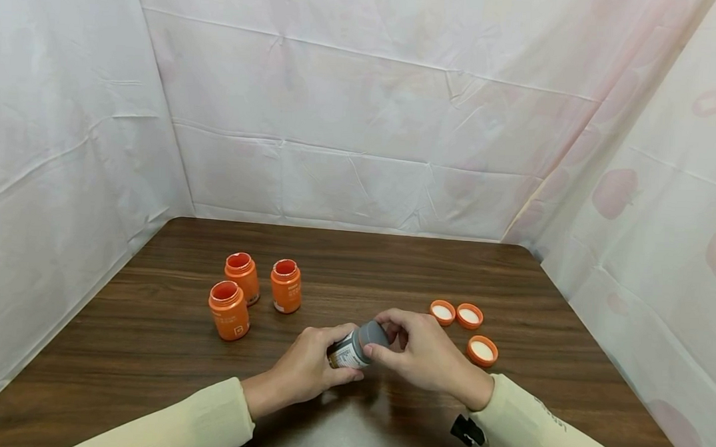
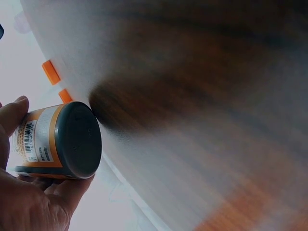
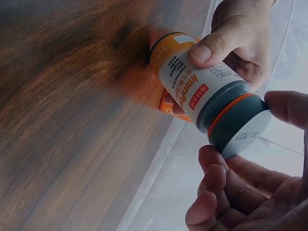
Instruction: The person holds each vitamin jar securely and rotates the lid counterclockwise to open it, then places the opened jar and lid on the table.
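My left hand (image 1: pixel 311 360) grips a grey-green pill bottle (image 1: pixel 346 354) around its white and orange label. The bottle is tilted above the table, its cap end toward my right hand. In the left wrist view the dark base of the bottle (image 2: pixel 79 139) faces the camera. Fingers and thumb of my right hand (image 1: pixel 427 353) pinch the grey-green cap (image 3: pixel 240 126) at its rim. A thin orange band shows between cap and bottle neck in the right wrist view; whether the cap is loose I cannot tell.
To the left on the brown wooden table (image 1: pixel 148 354) stand three uncapped orange bottles (image 1: pixel 231 319). Three orange caps (image 1: pixel 482 350) with white insides face up at the right, beyond my right hand. White sheets (image 1: pixel 362 117) hang around the table's back and sides.
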### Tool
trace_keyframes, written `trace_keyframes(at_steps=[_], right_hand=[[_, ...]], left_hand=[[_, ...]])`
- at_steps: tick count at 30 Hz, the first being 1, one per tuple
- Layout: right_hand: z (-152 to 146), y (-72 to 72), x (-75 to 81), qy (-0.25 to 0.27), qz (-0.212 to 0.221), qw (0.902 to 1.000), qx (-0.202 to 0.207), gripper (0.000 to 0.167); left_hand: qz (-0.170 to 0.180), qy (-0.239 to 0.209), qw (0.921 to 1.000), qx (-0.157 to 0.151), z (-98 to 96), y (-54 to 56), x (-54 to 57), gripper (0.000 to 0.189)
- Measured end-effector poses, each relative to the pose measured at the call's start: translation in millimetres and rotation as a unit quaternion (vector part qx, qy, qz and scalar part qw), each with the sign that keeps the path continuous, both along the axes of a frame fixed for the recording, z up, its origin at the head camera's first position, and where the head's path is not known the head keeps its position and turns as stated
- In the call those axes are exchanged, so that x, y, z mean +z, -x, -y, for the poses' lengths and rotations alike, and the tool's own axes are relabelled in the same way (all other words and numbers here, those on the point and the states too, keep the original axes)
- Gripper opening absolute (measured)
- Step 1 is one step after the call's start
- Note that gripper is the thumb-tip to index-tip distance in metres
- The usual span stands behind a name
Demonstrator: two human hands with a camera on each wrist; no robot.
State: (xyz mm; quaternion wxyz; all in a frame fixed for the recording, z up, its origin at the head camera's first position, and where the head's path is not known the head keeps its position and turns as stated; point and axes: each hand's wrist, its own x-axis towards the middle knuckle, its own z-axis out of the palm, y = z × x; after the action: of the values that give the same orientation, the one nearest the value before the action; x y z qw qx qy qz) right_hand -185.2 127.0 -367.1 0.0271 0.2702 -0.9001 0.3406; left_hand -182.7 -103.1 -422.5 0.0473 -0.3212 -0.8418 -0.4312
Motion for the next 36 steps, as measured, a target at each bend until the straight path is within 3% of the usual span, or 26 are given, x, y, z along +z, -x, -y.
trace_keyframes(at_steps=[4, 21, 29, 36], right_hand=[[-1.5, -0.5, 0.8, 0.001, -0.012, 0.9997, 0.02, 0.034], [-7.2, 1.3, -0.3, 0.022, -0.083, 0.9911, 0.101, 0.058], [-7.2, 1.1, -0.2, 0.029, -0.093, 0.9891, 0.11, 0.061], [-5.9, -0.2, 0.5, 0.027, -0.084, 0.9911, 0.1, 0.061]], left_hand=[[-0.001, 0.001, 1.0, 0.002, -0.2, -0.2, 0.3, 0.046], [-0.013, 0.004, 0.9999, 0.003, -0.3, 0.0, 0.2, 0.047], [-0.025, 0.0, 0.9997, 0.002, -0.9, 0.1, -0.4, 0.047], [-0.011, 0.007, 0.9999, 0.006, -0.6, -0.1, 0.7, 0.045]])
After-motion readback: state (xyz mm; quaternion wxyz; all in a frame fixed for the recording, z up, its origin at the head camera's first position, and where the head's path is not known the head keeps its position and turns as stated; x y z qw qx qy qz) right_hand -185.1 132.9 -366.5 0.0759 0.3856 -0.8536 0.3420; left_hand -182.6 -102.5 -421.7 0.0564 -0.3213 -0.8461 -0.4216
